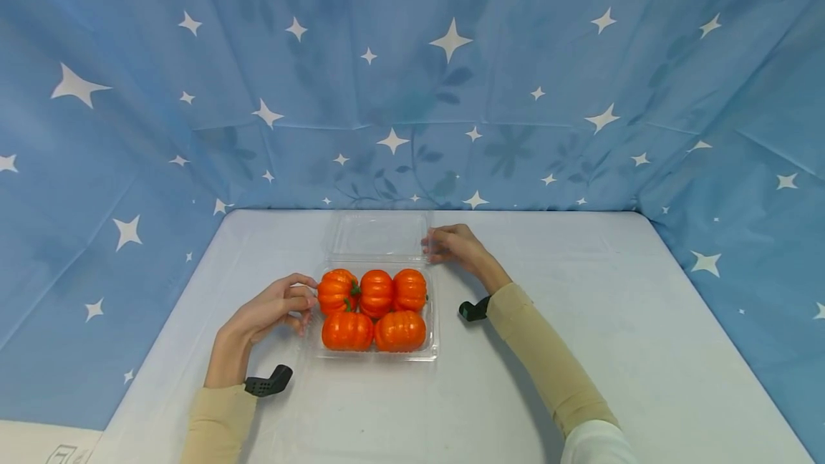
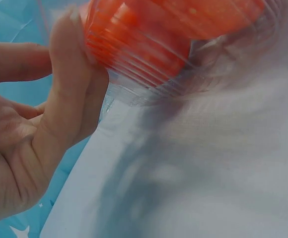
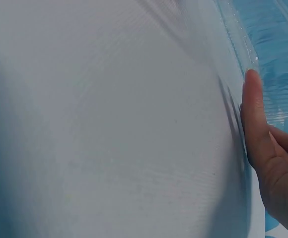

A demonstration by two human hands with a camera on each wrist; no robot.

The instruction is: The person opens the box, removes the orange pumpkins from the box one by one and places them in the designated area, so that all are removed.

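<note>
A clear plastic clamshell container [image 1: 430, 349] lies on the table, its lid [image 1: 382, 235] folded back toward the far edge. Several glossy orange pumpkins [image 1: 401, 331], some showing green stems, fill its base in two rows. My left hand [image 1: 273, 308] holds the left side of the base, its thumb [image 2: 67, 74] against the ribbed wall. At the lid's right edge, my right hand [image 1: 454, 243] grips the thin plastic, with the thumb [image 3: 253, 106] along it. Some fingertips of both hands are hidden or blurred behind plastic.
A white-covered table [image 1: 548, 349] carries the container. Blue star-patterned cloth [image 1: 412, 77] hangs behind and along both sides. Each wrist wears a small black camera [image 1: 269, 382]. Part of a printed cardboard surface [image 1: 48, 442] shows at the lower left.
</note>
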